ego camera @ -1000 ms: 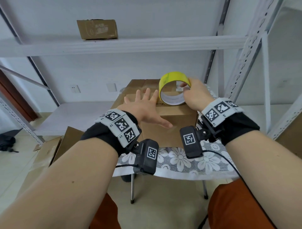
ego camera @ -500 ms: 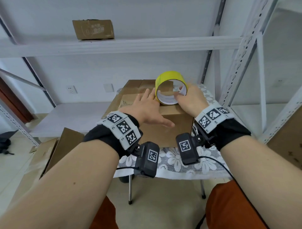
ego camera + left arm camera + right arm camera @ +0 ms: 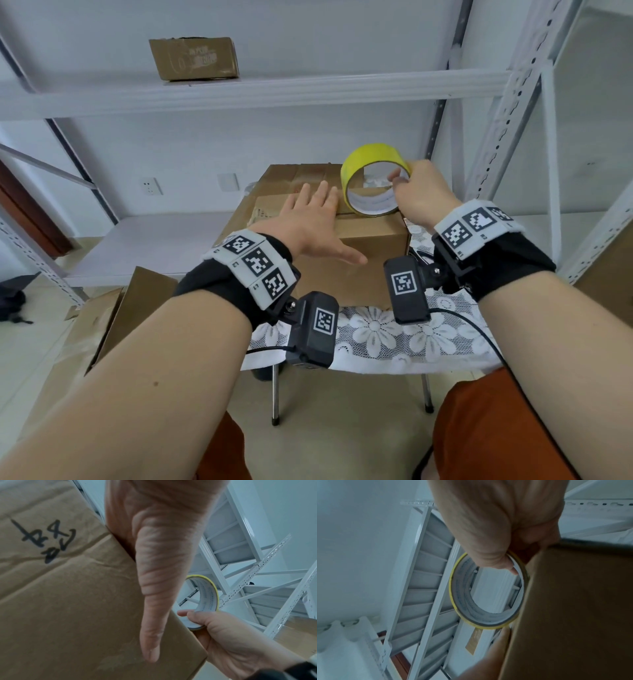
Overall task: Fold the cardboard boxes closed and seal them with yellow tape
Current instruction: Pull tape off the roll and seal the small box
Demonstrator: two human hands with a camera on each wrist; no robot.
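White lace cloth [image 3: 387,337] covers a small table bearing the cardboard box [image 3: 363,240]. Flat on its lid lies the left hand [image 3: 308,226], fingers straight; beside it the right hand [image 3: 419,198] grips the yellow tape roll [image 3: 359,161], upright on the box top. Behind, metal shelving [image 3: 260,89] holds another box [image 3: 193,58].

The box [image 3: 363,253] is matt brown cardboard, slightly creased, with black marker writing on its near side. The tape [image 3: 371,157] on it has a glossy yellow outer skin and a white paper core with small print. A white lace cloth [image 3: 394,337] with a flower pattern covers the tabletop; the legs under it are thin metal. The shelf [image 3: 260,90] behind is painted white metal with perforated posts. The far box [image 3: 194,58] on it is rough, worn cardboard. The floor [image 3: 346,442] looks smooth and pale.
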